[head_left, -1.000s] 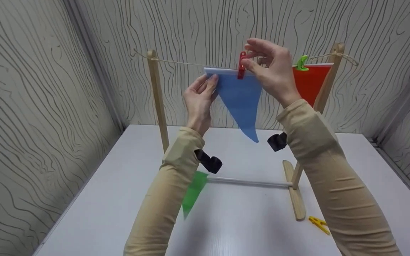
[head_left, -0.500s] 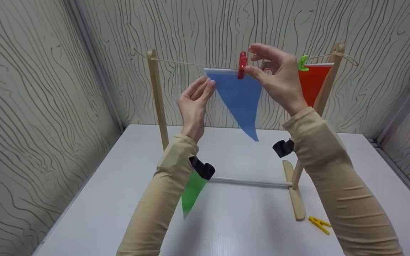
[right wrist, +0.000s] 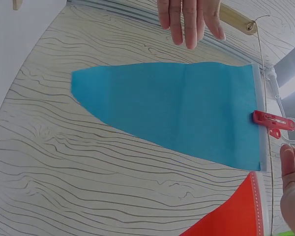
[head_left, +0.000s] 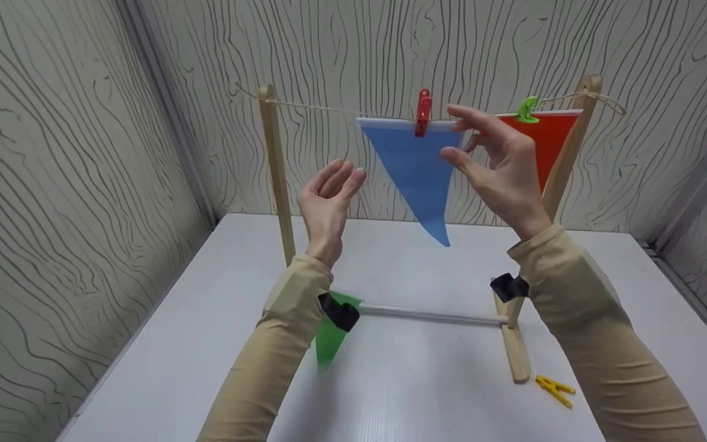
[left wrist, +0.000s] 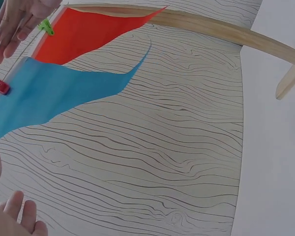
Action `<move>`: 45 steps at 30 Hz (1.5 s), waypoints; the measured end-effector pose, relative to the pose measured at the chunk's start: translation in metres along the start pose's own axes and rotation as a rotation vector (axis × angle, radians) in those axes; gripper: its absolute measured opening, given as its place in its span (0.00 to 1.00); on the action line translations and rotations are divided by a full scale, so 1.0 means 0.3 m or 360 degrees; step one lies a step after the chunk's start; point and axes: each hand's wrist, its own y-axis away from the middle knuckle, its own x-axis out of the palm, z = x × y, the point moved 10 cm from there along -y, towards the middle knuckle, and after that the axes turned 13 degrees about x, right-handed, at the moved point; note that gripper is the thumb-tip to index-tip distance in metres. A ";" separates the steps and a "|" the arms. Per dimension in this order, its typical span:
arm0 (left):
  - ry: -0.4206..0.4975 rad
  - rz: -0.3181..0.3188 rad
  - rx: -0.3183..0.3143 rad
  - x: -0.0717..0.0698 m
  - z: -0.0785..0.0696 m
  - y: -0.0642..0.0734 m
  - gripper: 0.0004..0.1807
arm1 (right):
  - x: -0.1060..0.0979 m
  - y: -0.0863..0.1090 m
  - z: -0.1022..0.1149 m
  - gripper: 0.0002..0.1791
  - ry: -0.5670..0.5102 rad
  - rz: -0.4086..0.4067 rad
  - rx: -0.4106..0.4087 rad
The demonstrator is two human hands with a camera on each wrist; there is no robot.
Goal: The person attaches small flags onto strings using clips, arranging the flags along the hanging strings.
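A blue triangular pennant [head_left: 412,162] hangs point down from a string [head_left: 316,107], with a red clothespin [head_left: 423,113] clamped over its white top edge. My left hand [head_left: 324,212] is held in the air left of the pennant, apart from it, fingers relaxed. By the pennant's upper right corner is my right hand [head_left: 510,172], thumb and fingers spread with nothing gripped between them. Whether its fingertips brush the cloth is hard to tell. To the right hangs a red pennant [head_left: 553,141], partly behind that hand, under a light green clothespin [head_left: 527,112].
Two wooden posts, left [head_left: 278,172] and right [head_left: 565,166], carry the string. A pale rod [head_left: 433,315] joins the stand low down, meeting a wooden foot [head_left: 516,359]. A green pennant [head_left: 331,344] and a yellow clothespin [head_left: 555,390] lie on the white table [head_left: 402,380].
My left hand has let go of the blue pennant's left corner and moved down and left. My right hand has released the red clothespin and drawn away right and down.
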 end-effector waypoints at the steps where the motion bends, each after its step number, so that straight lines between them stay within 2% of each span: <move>1: -0.0021 -0.0003 0.0004 -0.008 0.003 0.005 0.25 | -0.005 0.013 -0.003 0.27 -0.0014 -0.0001 -0.0015; 6: -0.0123 -0.0033 -0.0010 -0.064 0.035 0.039 0.24 | -0.033 0.088 -0.040 0.27 -0.0075 -0.0036 -0.0068; 10: -0.0244 -0.0056 -0.0077 -0.126 0.089 0.077 0.23 | -0.054 0.159 -0.100 0.25 -0.0107 -0.0042 -0.0072; 16: -0.0439 -0.0087 -0.0252 -0.212 0.194 0.144 0.24 | -0.087 0.273 -0.212 0.24 -0.0161 0.0003 -0.0023; 22: -0.0468 -0.0083 -0.0443 -0.267 0.307 0.229 0.27 | -0.133 0.401 -0.363 0.25 -0.0154 0.0007 0.0079; 26: -0.0411 -0.0085 -0.0590 -0.300 0.383 0.287 0.30 | -0.166 0.477 -0.465 0.24 -0.0066 -0.0045 0.0235; 31: -0.0406 -0.0064 -0.0704 -0.335 0.457 0.352 0.34 | -0.205 0.552 -0.578 0.22 0.0065 -0.0107 0.0503; 37: -0.0492 -0.0052 -0.0849 -0.387 0.526 0.423 0.39 | -0.248 0.636 -0.692 0.22 0.0170 -0.0048 0.0731; 41: -0.0585 -0.0014 -0.0887 -0.406 0.548 0.451 0.43 | -0.283 0.701 -0.764 0.24 0.0267 0.0004 0.0888; 45: -0.0690 -0.0005 -0.0874 -0.417 0.561 0.470 0.43 | -0.308 0.752 -0.837 0.27 0.0382 0.0097 0.1092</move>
